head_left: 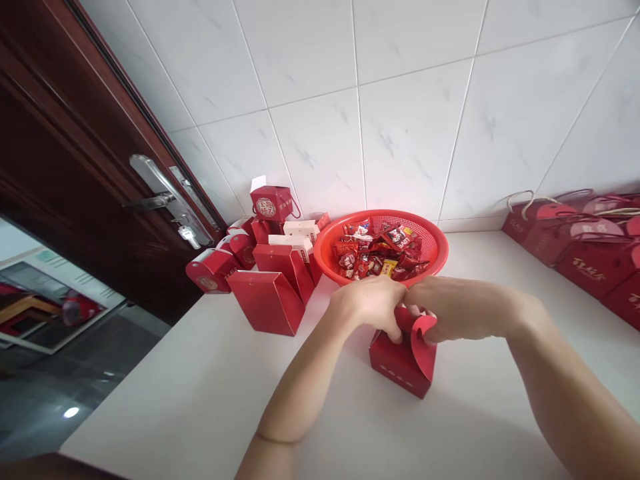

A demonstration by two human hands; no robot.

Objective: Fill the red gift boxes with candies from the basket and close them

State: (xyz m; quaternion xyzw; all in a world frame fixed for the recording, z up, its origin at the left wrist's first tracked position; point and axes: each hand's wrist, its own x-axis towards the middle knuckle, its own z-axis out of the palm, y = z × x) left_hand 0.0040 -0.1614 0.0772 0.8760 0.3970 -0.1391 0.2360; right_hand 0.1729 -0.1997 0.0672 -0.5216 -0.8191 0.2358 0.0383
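Observation:
A small red gift box [400,363] with curved top flaps stands on the white table, close in front of the basket. My left hand [375,303] reaches over its top from the left, fingers bent down at the flaps. From the right my right hand [440,308] is closed on the rounded right-hand flap, its fingertips partly hidden. Just behind both hands sits a round red plastic basket [437,248] holding several wrapped candies [375,248].
Several red boxes [267,303] stand at the left, one small box [271,202] raised among them. More red boxes [583,267] with cord handles line the right side. A tiled wall [410,127] rises behind; a dark door [100,133] is at the left.

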